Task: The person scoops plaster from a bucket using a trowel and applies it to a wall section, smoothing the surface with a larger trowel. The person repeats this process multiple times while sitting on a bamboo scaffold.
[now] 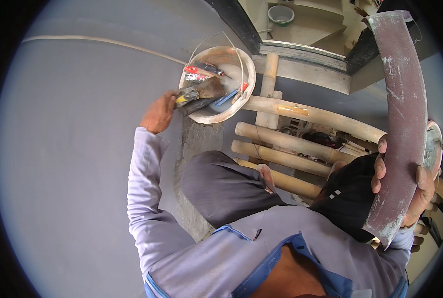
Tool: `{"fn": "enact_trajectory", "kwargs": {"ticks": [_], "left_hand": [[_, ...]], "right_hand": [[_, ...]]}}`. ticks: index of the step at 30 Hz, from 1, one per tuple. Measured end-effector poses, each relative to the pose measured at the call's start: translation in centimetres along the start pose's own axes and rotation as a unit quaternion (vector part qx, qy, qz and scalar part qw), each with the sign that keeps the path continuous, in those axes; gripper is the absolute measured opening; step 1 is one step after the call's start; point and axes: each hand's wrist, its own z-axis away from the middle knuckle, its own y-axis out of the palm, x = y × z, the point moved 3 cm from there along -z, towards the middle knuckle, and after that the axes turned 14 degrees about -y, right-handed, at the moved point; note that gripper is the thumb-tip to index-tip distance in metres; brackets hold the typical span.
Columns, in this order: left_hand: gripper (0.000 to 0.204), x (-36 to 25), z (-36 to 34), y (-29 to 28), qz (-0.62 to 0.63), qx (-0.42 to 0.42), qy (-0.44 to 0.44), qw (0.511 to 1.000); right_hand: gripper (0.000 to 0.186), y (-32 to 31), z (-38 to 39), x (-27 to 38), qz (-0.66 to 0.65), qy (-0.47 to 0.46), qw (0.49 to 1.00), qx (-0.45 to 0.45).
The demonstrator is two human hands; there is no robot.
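My left hand (159, 113), slightly blurred, is closed at the rim of a white bucket (250, 82). It grips the yellow-and-black handle of a putty knife (212, 88), whose broad brown-stained blade lies over the bucket's mouth. Inside the bucket are milky water, a blue-handled tool (226, 97) and other tools with red, white and black handles. On the right, my right hand (420, 193) holds a long, curved reddish-brown strip (403, 99) smeared with white dust, which looks like sandpaper. Its fingers wrap the left edge and the thumb presses the right edge; the palm is hidden behind.
Bamboo poles (291, 139) form a platform under my bent legs, with gaps showing clutter below. A grey wall (77, 149) fills the left. A window frame (306, 57) opens at the top onto a lower area with a basin (281, 15). Another pale container (434, 144) sits at far right.
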Motion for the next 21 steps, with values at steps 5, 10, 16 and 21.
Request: {"fn": "enact_trajectory", "kwargs": {"ticks": [5,10,16,21], "left_hand": [[0.035,0.5,2.9,-3.0,0.251,0.097,-0.159,0.95],[0.036,0.7,4.2,-3.9,0.297,0.066,-0.145,0.941],[0.036,2.2,4.5,-2.0,0.385,0.031,-0.124,0.914],[0.036,2.4,4.3,-0.7,0.402,0.051,-0.119,0.906]], "right_hand": [[0.072,0.1,-0.2,-0.4,-0.004,0.017,1.0,-0.007],[0.072,0.1,-0.4,-0.6,-0.004,0.029,1.0,0.002],[0.072,0.6,-0.6,-0.9,0.001,0.028,1.0,-0.003],[0.071,0.7,-0.8,-0.8,0.006,0.028,1.0,-0.003]]}}
